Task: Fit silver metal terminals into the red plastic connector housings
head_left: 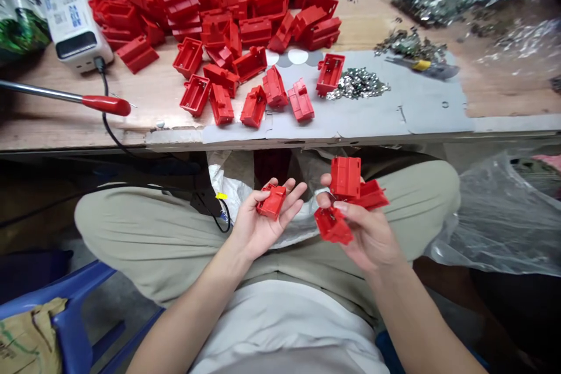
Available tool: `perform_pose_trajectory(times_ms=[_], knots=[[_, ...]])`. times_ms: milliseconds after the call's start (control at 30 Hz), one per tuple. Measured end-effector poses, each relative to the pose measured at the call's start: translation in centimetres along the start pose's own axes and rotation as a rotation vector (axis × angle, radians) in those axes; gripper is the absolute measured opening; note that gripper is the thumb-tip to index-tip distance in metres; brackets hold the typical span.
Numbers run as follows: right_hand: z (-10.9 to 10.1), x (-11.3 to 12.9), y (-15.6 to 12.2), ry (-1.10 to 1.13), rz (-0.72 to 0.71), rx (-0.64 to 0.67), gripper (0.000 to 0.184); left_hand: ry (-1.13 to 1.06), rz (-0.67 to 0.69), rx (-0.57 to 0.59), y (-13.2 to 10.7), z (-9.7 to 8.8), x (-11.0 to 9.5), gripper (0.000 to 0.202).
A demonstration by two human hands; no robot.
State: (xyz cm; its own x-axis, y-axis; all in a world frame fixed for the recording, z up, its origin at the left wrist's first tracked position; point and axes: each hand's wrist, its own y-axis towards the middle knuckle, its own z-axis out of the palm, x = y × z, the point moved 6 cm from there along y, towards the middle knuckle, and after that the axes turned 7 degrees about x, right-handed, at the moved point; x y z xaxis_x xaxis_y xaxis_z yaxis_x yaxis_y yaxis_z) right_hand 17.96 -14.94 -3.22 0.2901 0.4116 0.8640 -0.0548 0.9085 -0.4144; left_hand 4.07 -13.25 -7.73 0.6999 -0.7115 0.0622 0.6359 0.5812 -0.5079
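My left hand is palm up over my lap, fingers loosely curled around one small red plastic housing. My right hand grips a cluster of red plastic housings: one stands upright between thumb and forefinger, another sits low by the thumb, and a third pokes out to the right. Both hands hover below the table edge, a little apart from each other.
A big heap of red housings covers the wooden table, with a pile of small metal clips on grey card. A red-handled tool and white device lie left. Plastic bags sit right; a blue chair lower left.
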Motion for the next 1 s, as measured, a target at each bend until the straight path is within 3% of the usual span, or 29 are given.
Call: perform_pose_trajectory(times_ms=[267, 367, 500, 633, 1000], knots=[[-1.6, -3.2, 0.7, 0.125, 0.148, -0.015, 0.035, 0.070, -0.095, -0.106, -0.6, -0.3, 0.5, 0.029], [-1.6, -3.7, 0.5, 0.076, 0.182, 0.014, 0.039, 0.121, -0.158, -0.054, -0.9, -0.4, 0.9, 0.030], [-1.5, -3.9, 0.4, 0.161, 0.163, 0.089, 0.031, 0.145, -0.193, 0.061, -1.1, 0.2, 1.2, 0.028], [-2.0, -4.5, 0.2, 0.219, 0.136, 0.039, 0.028, 0.227, -0.202, 0.123, -1.3, 0.5, 1.4, 0.022], [-1.8, -4.3, 0.2, 0.159, 0.128, -0.024, 0.046, 0.257, -0.183, 0.174, -1.5, 0.6, 1.4, 0.021]])
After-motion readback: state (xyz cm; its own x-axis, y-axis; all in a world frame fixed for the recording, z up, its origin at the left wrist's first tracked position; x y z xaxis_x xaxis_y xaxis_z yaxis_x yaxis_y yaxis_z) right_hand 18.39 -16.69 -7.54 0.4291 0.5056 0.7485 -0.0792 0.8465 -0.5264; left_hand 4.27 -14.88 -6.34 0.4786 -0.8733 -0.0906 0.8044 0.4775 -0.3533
